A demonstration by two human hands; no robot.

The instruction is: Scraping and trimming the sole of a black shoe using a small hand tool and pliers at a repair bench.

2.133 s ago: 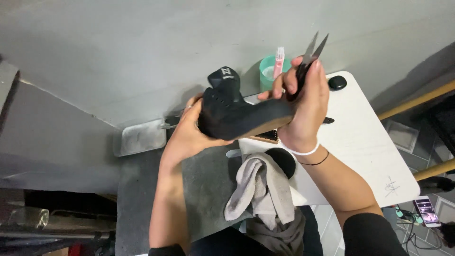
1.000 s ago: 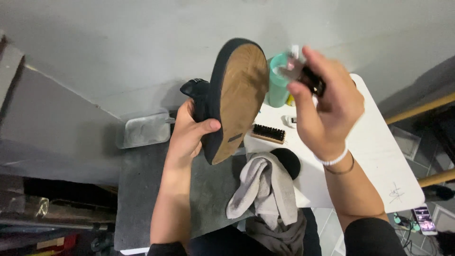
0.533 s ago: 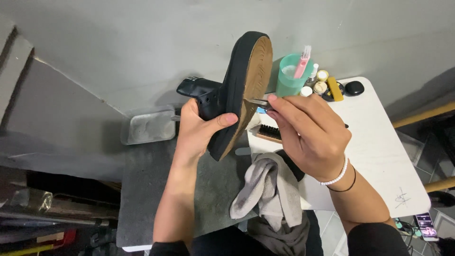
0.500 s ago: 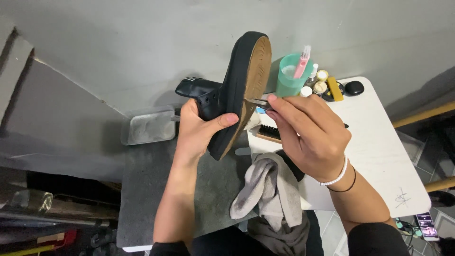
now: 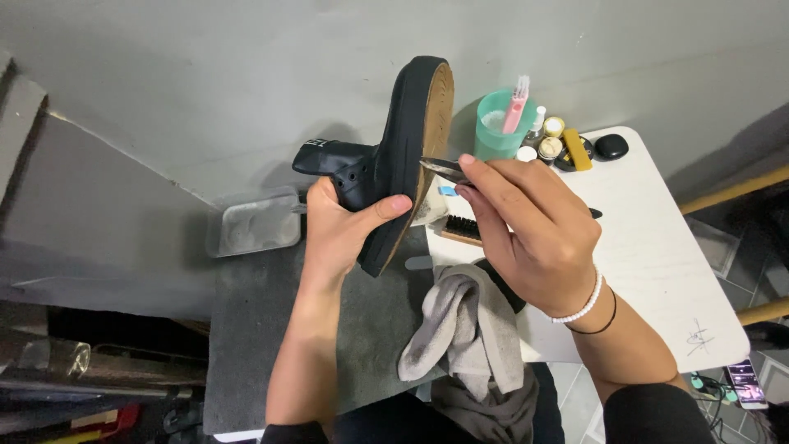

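Observation:
My left hand grips a black shoe around its middle, holding it up on end with the brown sole turned toward my right hand. My right hand is closed on small metal scissors. Their pointed tip touches the sole's edge about halfway along. Most of the tool is hidden inside my fingers. A white bead bracelet and a black band sit on my right wrist.
A white table carries a teal cup with a pink brush, small bottles and jars, a black oval object and a wooden bristle brush. A grey cloth lies over my lap. A clear tray rests on a grey mat.
The shoe was turned from lying flat to standing on end, sole toward me. My right hand came down from beside the cup and brought the scissors' tip onto the sole edge.

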